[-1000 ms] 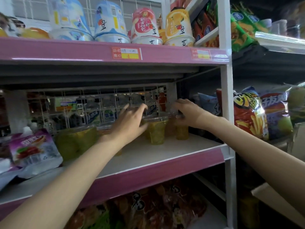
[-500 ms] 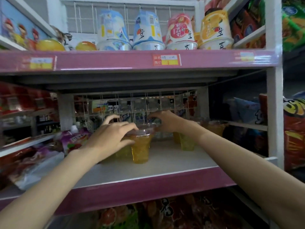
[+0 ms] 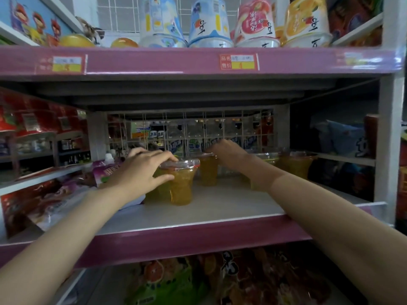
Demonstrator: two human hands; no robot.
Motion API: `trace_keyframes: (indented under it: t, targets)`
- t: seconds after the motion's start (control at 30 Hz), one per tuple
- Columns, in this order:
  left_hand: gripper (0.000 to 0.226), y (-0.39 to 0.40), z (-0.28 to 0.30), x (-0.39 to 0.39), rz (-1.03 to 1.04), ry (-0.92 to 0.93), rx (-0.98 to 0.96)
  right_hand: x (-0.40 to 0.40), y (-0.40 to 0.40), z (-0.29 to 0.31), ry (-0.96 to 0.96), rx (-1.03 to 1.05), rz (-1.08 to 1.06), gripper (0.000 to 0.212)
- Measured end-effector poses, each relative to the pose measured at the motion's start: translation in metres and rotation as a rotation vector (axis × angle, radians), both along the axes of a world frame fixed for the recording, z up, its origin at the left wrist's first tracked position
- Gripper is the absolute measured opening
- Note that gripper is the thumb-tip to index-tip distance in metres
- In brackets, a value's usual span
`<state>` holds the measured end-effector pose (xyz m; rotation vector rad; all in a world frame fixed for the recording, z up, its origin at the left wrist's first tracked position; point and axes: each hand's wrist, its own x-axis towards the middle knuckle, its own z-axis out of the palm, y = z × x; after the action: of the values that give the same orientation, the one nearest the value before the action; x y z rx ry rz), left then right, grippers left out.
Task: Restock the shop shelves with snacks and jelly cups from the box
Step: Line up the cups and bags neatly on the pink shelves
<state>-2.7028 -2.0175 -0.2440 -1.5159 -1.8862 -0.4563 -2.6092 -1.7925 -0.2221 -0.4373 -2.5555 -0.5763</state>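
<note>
Several clear jelly cups with yellow filling stand on the middle shelf [image 3: 220, 208], which has a pink front edge. My left hand [image 3: 143, 172] grips a front jelly cup [image 3: 181, 183] from the side, fingers over its lid and thumb on its wall. Farther back, my right hand [image 3: 226, 155] rests its fingers over the lid of another jelly cup [image 3: 208, 172]. More yellow cups [image 3: 297, 164] stand to the right, near the shelf's end. No box is in view.
Purple snack pouches [image 3: 105, 172] lie left of my left hand. Large upside-down dessert cups [image 3: 209, 25] line the upper shelf. A wire grid [image 3: 198, 128] backs the shelf. Snack bags [image 3: 242, 278] fill the shelf below, and a white upright [image 3: 388, 139] stands at right.
The camera has swung left and nearer. My left hand slid with its cup toward the shelf's left. My right hand moved left to another cup farther back.
</note>
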Motion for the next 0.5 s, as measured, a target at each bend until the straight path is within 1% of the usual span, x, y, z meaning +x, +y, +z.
trace_keyframes:
  t: [0.1, 0.17, 0.23, 0.27, 0.37, 0.43, 0.5]
  targets:
    - [0.036, 0.002, 0.0, 0.002, -0.015, 0.008, 0.002, 0.01, -0.001, 0.001, -0.021, 0.179, -0.112, 0.032]
    - [0.037, 0.002, 0.0, 0.002, -0.007, 0.006, -0.006, 0.012, -0.001, 0.0, -0.026, 0.235, -0.172, 0.029]
    - [0.038, 0.003, -0.001, 0.001, -0.008, -0.002, 0.01, 0.01, -0.002, -0.003, -0.029, 0.246, -0.204, 0.025]
    - [0.038, 0.005, -0.002, 0.001, -0.015, -0.009, 0.026, 0.007, -0.002, -0.004, -0.028, 0.249, -0.21, 0.027]
    - [0.037, 0.01, -0.003, 0.007, -0.026, -0.042, 0.036, 0.0, 0.002, -0.008, -0.022, 0.256, -0.204, 0.039]
    - [0.037, 0.015, -0.002, 0.008, -0.024, -0.04, 0.021, 0.003, 0.003, -0.003, -0.038, 0.229, -0.199, 0.041]
    - [0.037, 0.02, 0.0, 0.009, -0.022, -0.024, 0.005, 0.018, 0.0, 0.004, -0.065, 0.154, -0.182, 0.045]
